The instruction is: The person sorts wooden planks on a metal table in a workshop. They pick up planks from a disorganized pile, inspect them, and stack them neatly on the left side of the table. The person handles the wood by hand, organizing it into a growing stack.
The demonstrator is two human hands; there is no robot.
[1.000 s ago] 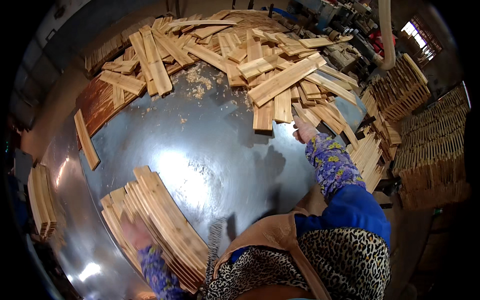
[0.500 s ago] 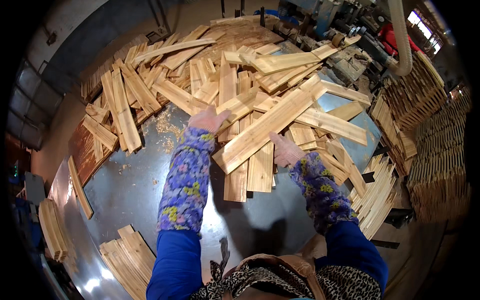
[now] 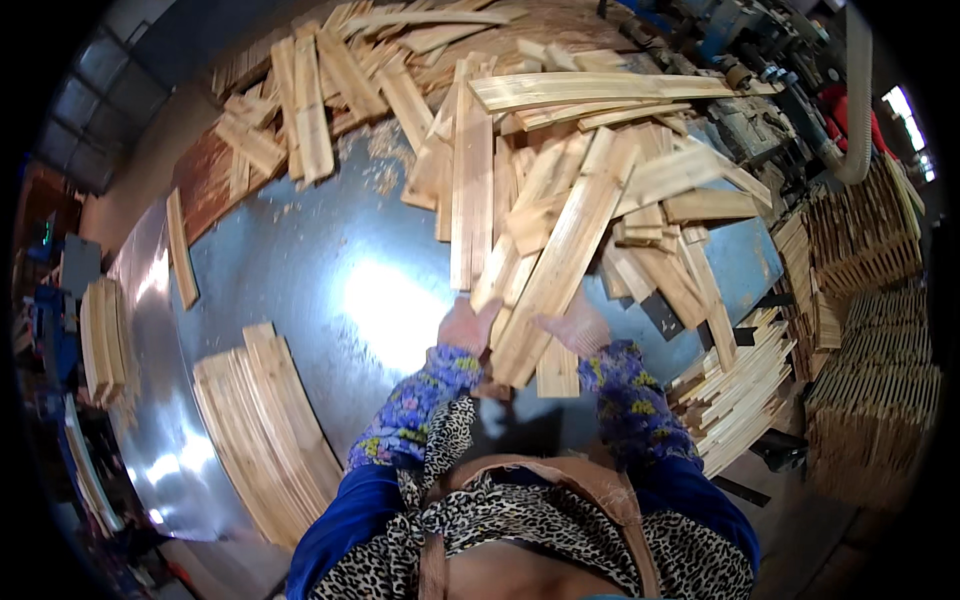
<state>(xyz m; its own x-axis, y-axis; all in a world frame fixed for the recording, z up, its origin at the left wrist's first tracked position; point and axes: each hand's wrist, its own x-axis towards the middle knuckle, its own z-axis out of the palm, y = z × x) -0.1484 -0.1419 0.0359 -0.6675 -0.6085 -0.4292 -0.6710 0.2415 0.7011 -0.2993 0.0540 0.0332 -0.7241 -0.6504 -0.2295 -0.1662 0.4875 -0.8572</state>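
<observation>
A long wooden board [image 3: 565, 255] slants toward me over other loose boards, its near end between my two hands. At its left, my left hand [image 3: 467, 326] closes on the near ends of the boards, thumb toward them. On the other side my right hand [image 3: 578, 326] grips, its thumb against the long board's edge; its fingers are partly hidden. Both hands look pale pink, perhaps gloved, below flowered sleeve covers. A shorter board end [image 3: 558, 370] shows beneath, near my right wrist. Farther off, the pile of boards [image 3: 475, 180] lies crisscrossed.
A row of stacked boards [image 3: 265, 420] lies at the near left of the metal table [image 3: 330, 250]. One narrow board [image 3: 181, 250] lies apart. Thin strips [image 3: 740, 390] and tall wood stacks [image 3: 865, 390] stand right. Machinery [image 3: 750, 90] and a hose [image 3: 858, 100] are at the back right.
Both my hands have drawn closer to my body and to each other, pulling the long board and some beneath it nearer. The view has also shifted, showing more of the near left stack.
</observation>
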